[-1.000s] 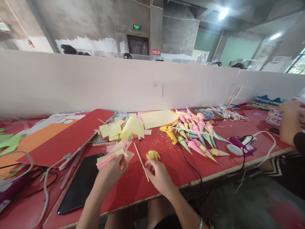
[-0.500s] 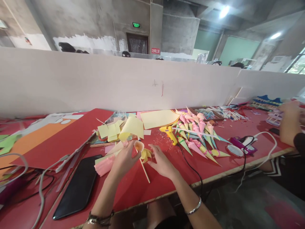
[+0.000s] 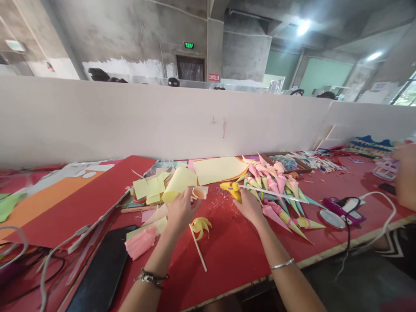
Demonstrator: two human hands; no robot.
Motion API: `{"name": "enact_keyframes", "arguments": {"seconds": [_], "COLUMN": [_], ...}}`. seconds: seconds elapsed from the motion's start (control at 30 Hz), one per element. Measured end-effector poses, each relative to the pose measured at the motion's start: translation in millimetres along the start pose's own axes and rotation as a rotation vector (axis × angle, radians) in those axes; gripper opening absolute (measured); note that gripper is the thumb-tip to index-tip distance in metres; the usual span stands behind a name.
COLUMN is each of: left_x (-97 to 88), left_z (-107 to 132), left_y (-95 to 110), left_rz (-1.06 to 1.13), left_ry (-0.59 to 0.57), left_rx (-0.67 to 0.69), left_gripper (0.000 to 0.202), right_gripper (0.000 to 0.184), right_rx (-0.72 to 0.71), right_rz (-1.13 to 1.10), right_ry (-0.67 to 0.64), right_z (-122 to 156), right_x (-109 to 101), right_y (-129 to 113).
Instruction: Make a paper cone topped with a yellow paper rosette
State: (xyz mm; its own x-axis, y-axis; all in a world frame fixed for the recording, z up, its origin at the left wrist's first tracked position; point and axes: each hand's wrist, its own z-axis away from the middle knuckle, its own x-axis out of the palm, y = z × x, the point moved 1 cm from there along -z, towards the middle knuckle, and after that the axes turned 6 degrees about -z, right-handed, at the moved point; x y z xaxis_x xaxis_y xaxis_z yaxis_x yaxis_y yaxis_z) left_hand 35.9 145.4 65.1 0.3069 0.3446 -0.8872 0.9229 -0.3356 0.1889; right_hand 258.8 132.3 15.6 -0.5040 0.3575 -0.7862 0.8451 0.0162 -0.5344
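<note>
The red desk [image 3: 234, 258] fills the lower part of my view, its far edge against a white partition. A big red sheet [image 3: 94, 199] slants across its left side, reaching toward the far edge. Nearer to me, a flat black slab [image 3: 100, 268] lies at an angle, running down to the desk's near edge. The heap of paper cones [image 3: 279, 184], pink, yellow, green and blue, lies right of the middle, toward the far edge.

My right hand [image 3: 250, 208] is closed around the handle of the yellow glue gun [image 3: 230, 187], just beside that heap; I cannot tell whether the gun is off the desk. My left hand [image 3: 182, 210] pinches a small peach paper roll [image 3: 199, 193] above the middle of the desk. Below it sits a yellow curled-paper piece [image 3: 201, 225], beside the upper end of a thin pale stick [image 3: 199, 251] that slants toward the near edge.
</note>
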Motion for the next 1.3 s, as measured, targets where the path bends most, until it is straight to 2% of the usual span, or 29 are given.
{"name": "enact_keyframes", "arguments": {"seconds": [0.17, 0.23, 0.37, 0.43, 0.57, 0.7, 0.9, 1.1, 1.3], "left_x": [3.7, 6.1, 8.2, 8.1, 10.8, 15.9, 21.5, 25.3, 22.6], "left_z": [4, 5, 5, 5, 5, 7, 7, 8, 10], "left_y": [-8, -12, -16, -17, -22, -28, -33, -31, -29], "left_rz": [-0.005, 0.001, -0.002, -0.011, 0.022, 0.113, 0.260, 0.184, 0.072], "left_ry": [0.072, 0.078, 0.044, 0.026, 0.010, 0.033, 0.216, 0.280, 0.299], "left_rx": [-0.053, -0.069, -0.077, -0.081, -0.068, -0.045, 0.041, 0.093, 0.133], "left_gripper": [0.019, 0.018, 0.014, 0.012, 0.013, 0.014, 0.015, 0.013, 0.011], "right_gripper": [0.018, 0.019, 0.023, 0.023, 0.024, 0.023, 0.029, 0.031, 0.031], "right_rx": [-0.023, -0.015, 0.021, 0.040, 0.030, -0.017, -0.040, -0.110, -0.095], "right_rz": [0.013, -0.034, -0.331, -0.463, -0.612, -0.611, -0.541, -0.482, -0.523], "right_ry": [0.003, 0.049, 0.246, 0.280, 0.181, 0.072, 0.035, -0.022, -0.091], "right_z": [-7, -6, -2, 1, 7, 13, 15, 14, 14], "right_x": [4, 0, -10, -12, -13, -17, -28, -23, -18], "right_y": [1, 2, 0, -3, -15, -33, -57, -68, -68]}}
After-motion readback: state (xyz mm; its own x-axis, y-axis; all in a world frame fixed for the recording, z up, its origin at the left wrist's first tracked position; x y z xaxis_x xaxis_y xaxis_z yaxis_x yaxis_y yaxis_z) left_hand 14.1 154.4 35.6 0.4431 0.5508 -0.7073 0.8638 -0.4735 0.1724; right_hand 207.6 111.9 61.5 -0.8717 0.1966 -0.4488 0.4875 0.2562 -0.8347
